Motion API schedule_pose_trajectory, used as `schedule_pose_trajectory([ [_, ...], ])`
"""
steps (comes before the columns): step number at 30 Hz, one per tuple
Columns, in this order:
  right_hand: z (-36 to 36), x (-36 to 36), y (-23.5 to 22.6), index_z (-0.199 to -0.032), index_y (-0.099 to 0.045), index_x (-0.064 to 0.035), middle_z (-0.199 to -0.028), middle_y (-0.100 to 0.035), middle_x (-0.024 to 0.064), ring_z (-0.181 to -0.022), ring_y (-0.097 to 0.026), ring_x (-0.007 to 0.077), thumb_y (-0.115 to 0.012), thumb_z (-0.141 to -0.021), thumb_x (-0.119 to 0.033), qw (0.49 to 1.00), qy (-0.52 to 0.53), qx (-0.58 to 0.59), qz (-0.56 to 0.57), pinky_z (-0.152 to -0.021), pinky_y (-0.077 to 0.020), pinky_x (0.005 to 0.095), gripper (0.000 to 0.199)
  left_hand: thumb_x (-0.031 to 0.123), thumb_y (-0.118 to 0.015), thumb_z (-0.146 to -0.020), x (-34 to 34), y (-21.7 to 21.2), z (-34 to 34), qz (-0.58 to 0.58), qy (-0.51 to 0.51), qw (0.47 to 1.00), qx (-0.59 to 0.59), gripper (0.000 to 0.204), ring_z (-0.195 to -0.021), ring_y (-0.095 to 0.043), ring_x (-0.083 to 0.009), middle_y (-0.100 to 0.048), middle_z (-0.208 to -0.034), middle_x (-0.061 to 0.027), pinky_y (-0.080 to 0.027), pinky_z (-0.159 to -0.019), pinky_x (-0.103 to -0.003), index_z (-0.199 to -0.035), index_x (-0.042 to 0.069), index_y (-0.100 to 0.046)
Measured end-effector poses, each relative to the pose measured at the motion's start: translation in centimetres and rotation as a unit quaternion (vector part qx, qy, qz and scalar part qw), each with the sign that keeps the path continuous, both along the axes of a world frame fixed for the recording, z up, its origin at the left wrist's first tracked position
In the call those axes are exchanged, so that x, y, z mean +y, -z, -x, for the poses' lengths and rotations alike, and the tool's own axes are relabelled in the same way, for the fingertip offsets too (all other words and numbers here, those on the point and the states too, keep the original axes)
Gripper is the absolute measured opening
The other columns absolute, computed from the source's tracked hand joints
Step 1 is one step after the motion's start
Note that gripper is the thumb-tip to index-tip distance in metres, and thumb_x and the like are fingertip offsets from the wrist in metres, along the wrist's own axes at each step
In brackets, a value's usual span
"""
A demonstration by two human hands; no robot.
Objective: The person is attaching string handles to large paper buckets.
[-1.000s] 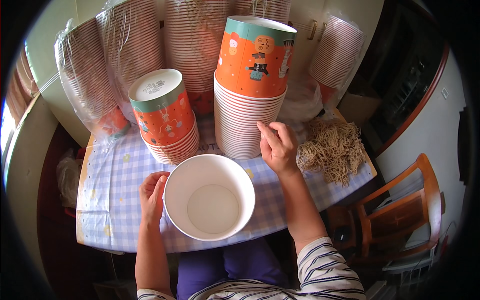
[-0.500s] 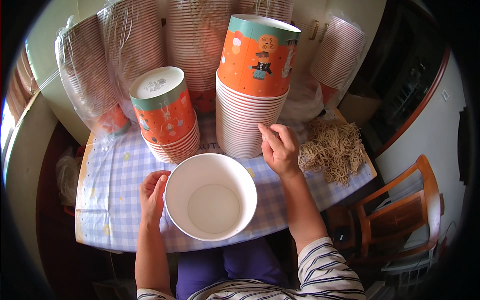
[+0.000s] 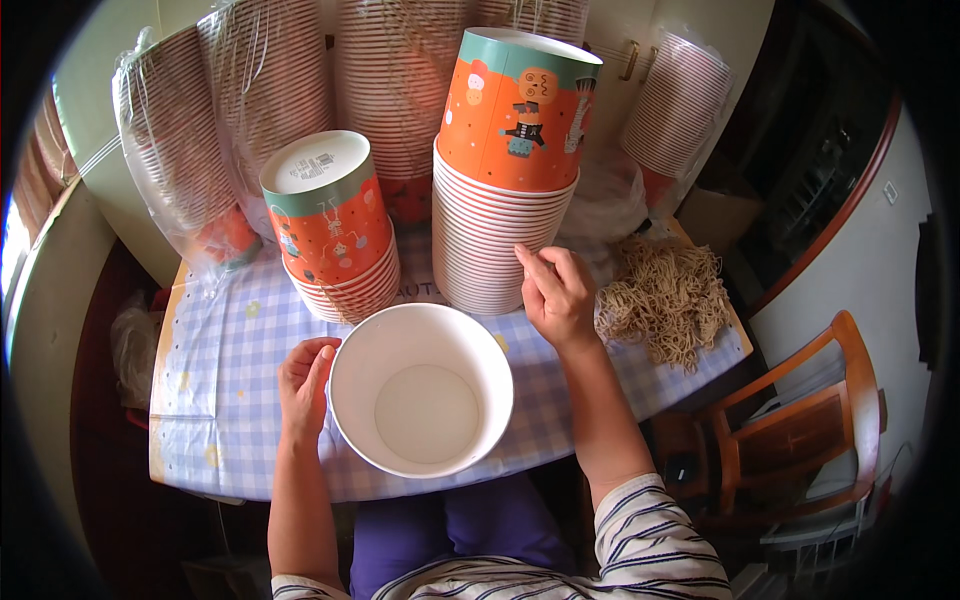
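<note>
A large white-lined paper bucket [image 3: 425, 455] stands with its mouth up at the table's near edge, nothing inside it. My left hand [image 3: 303, 380] is closed at the bucket's left side, its fingertips at the rim. Beyond the bucket rises a tall stack of upside-down orange paper buckets [image 3: 520, 120] with green bases and cartoon figures. Right in front of that stack's rims my right hand [image 3: 560, 295] is raised, fingers curled and pinched together. Whether anything is in that pinch, or whether it touches the stack, I cannot tell.
A shorter upside-down bucket stack [image 3: 328, 225] stands at the left. Behind are several plastic-wrapped stacks [image 3: 270, 100], with another wrapped stack [image 3: 677, 105] at the far right. Tangled tan strings [image 3: 665, 305] lie on the checked tablecloth [image 3: 250, 430]. A wooden chair [image 3: 800, 430] is at the right.
The view has shifted very slightly. Both hands and the bucket keep nearly the same places.
</note>
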State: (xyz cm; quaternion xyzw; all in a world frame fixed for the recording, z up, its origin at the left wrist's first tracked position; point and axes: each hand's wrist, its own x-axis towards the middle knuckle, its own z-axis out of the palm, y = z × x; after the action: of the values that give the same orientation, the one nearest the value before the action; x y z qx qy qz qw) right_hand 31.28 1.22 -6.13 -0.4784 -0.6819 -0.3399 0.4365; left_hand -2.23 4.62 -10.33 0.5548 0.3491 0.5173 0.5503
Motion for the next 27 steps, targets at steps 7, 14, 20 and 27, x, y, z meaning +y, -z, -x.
schedule_pose_trajectory([
  [7, 0.0, -0.2, 0.0, -0.11, -0.065, -0.0095, -0.086, -0.053, 0.0055, -0.068, -0.054, 0.023, -0.06, -0.067, 0.003, 1.0, -0.005, 0.004, 0.002, -0.063, -0.0463, 0.0355, 0.045, 0.016, -0.058, -0.092, 0.0, 0.0, 0.0, 0.002, -0.004, 1.0, 0.002, 0.021, -0.075, -0.058, -0.0076, -0.064, -0.083, -0.0035, -0.045, -0.068, -0.021, -0.098, -0.004, -0.062],
  [14, -0.1, 0.1, 0.2, -0.108, -0.065, -0.0095, -0.085, -0.054, 0.0056, -0.067, -0.053, 0.0232, -0.06, -0.067, 0.003, 1.0, -0.01, -0.012, -0.002, -0.061, -0.0454, 0.0353, 0.043, 0.016, -0.059, -0.092, 0.0, -0.2, -0.1, 0.001, -0.005, 1.0, -0.001, 0.021, -0.074, -0.057, -0.0074, -0.064, -0.082, -0.0029, -0.045, -0.068, -0.021, -0.098, -0.004, -0.062],
  [20, 0.0, 0.1, 0.3, -0.108, -0.065, -0.0088, -0.084, -0.054, 0.0058, -0.067, -0.054, 0.0236, -0.06, -0.066, 0.003, 1.0, -0.006, -0.014, -0.002, -0.061, -0.0457, 0.0354, 0.043, 0.016, -0.059, -0.092, -0.1, -0.2, 0.0, 0.002, -0.002, 1.0, 0.006, 0.022, -0.074, -0.057, -0.0071, -0.064, -0.083, -0.003, -0.045, -0.068, -0.021, -0.098, -0.004, -0.062],
  [27, 0.2, -1.1, 0.4, -0.108, -0.066, -0.0089, -0.085, -0.054, 0.0059, -0.069, -0.054, 0.0233, -0.06, -0.066, 0.003, 0.999, -0.007, -0.024, 0.02, -0.061, -0.0456, 0.035, 0.044, 0.016, -0.058, -0.092, -0.1, -0.4, -0.2, -0.004, 0.01, 1.0, -0.002, 0.022, -0.075, -0.057, -0.0072, -0.064, -0.084, -0.0036, -0.045, -0.068, -0.021, -0.098, -0.005, -0.062],
])
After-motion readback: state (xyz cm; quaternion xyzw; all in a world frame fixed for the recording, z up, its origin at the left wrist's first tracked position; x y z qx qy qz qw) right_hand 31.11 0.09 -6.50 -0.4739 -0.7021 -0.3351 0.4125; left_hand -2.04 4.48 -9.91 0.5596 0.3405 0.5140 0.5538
